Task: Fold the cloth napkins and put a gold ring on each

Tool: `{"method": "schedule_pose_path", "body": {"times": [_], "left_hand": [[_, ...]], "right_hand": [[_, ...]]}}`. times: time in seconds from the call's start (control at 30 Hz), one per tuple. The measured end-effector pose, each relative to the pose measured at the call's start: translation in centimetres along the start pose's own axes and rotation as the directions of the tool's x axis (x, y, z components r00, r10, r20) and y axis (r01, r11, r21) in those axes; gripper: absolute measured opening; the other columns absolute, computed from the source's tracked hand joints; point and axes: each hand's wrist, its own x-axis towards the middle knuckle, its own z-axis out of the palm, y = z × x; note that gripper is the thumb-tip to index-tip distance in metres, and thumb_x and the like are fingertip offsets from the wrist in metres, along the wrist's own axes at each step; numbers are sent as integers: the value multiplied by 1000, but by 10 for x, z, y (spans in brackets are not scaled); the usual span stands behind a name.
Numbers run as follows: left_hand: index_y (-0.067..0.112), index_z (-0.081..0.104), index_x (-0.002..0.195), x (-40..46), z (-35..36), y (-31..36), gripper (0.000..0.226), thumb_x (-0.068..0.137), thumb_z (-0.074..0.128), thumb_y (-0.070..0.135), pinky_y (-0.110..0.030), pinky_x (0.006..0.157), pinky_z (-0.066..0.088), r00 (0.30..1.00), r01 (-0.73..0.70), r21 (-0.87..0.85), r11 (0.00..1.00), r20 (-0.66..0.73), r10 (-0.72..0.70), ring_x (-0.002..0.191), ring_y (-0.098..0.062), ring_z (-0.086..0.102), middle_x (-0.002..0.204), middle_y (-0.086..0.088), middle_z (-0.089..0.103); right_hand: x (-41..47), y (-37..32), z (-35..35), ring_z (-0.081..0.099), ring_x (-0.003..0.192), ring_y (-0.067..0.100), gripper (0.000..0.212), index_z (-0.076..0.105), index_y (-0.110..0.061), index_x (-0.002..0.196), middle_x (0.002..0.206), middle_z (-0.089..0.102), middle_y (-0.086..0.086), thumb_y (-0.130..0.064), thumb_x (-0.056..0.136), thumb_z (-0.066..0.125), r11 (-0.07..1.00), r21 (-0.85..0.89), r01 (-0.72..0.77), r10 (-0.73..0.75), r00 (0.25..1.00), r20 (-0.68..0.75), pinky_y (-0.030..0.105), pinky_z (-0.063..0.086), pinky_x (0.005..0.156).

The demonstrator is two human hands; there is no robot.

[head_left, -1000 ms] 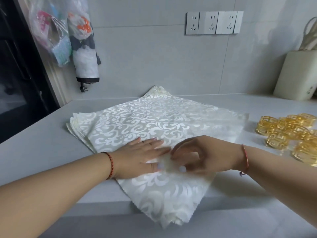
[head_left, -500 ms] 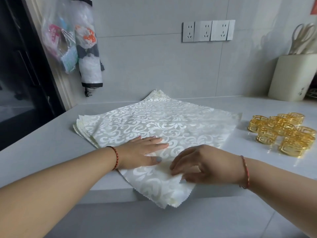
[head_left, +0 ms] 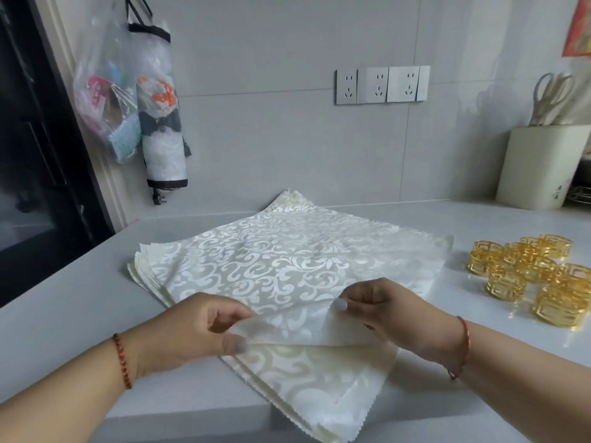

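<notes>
Barely begun, by the look of it: no napkin is folded yet, no ring is on any cloth.

Counter (head_left: pixel 64 314): pale grey, running back to a tiled wall.

Stack (head_left: pixel 271 260) of cloth napkins: lies flat, mid-counter, turned like a diamond, far corner close to the wall, near corner hanging over the counter's front edge. Cream damask, white scroll pattern, pinked edges. Several layers show at the left corner; count cannot be told.

Top napkin (head_left: pixel 303 327): its near corner is raised off the stack and turned back, paler underside showing. Judgement: this is the first fold starting, or the top sheet being peeled free; which one, I cannot tell.

Left hand (head_left: pixel 192 330): fingers and thumb curled, pinching the left end of the lifted edge.

Right hand (head_left: pixel 383 311): thumb and fingers pinching the same edge further right. Hands near each other, not touching.

Rings (head_left: pixel 527 276): gold openwork bands clustered on the counter right of the stack, apart from it, untouched. Roughly ten; some hide others.

Left to do: every fold, every ring.
</notes>
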Motion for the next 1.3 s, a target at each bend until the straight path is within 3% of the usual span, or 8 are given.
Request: {"method": "schedule_pose_path", "body": {"times": [0.13,0.47,0.63,0.73,0.83,1.0,1.13,1.3], "left_hand": [[22,65,60,-9,5,-3,53,51,78,73,-19,56,33,973,-11,125,992,-229,40,57,-3,41,56,6,49],[20,72,68,-36,-39,53,72,28,81,78,-17,53,37,984,140,117,983,-129,-125,52,-10,44,53,-4,55],[8,58,68,40,-68,48,31,81,76,30,-16,46,31,947,216,210,954,-284,-152,49,-11,37,54,-1,51],[17,59,60,109,-87,20,28,85,71,24,-14,43,32,918,291,323,901,-360,-167,42,-4,40,52,7,55],[17,59,65,170,-102,-8,26,87,67,26,-14,49,35,895,388,440,810,-390,-217,55,-8,46,62,3,52],[14,68,110,244,-117,-42,28,90,62,32,-30,95,48,824,533,485,693,-485,-294,110,-22,60,115,-1,66],[13,63,89,284,-131,-64,19,87,62,32,-33,85,49,787,592,471,654,-511,-345,93,-24,59,106,-6,65],[20,51,80,307,-140,-75,23,83,67,36,-37,87,40,721,659,404,634,-579,-381,104,-25,60,87,0,58]], "right_hand": [[-4,-18,1,33,40,0,34,56,-21,60,43,40,-15,-29,93,57,997,53,-49,49,999,8,11,28,43],[-10,-82,-30,33,45,7,39,50,-19,52,49,39,-4,-41,80,63,987,152,-48,19,983,183,13,28,45],[83,-58,-41,32,43,11,44,47,-17,51,45,41,-6,-31,90,61,986,-150,-71,61,996,-70,22,26,46],[152,-27,-44,43,49,12,30,60,-13,62,55,53,-3,-26,89,63,953,-250,-169,128,977,-173,19,33,46],[214,5,-44,54,60,17,29,62,-18,60,67,65,3,-25,89,63,903,-359,-237,167,962,-215,21,40,54],[283,39,-45,52,77,23,35,68,-3,91,79,56,9,-32,95,50,746,-583,-321,218,946,-241,23,38,62],[319,59,-49,51,76,26,26,60,-8,79,69,50,5,-31,91,55,737,-568,-366,230,926,-299,23,35,54],[344,76,-52,57,80,24,30,70,-4,96,88,66,10,-31,88,59,752,-523,-402,248,907,-340,23,40,66]]}}
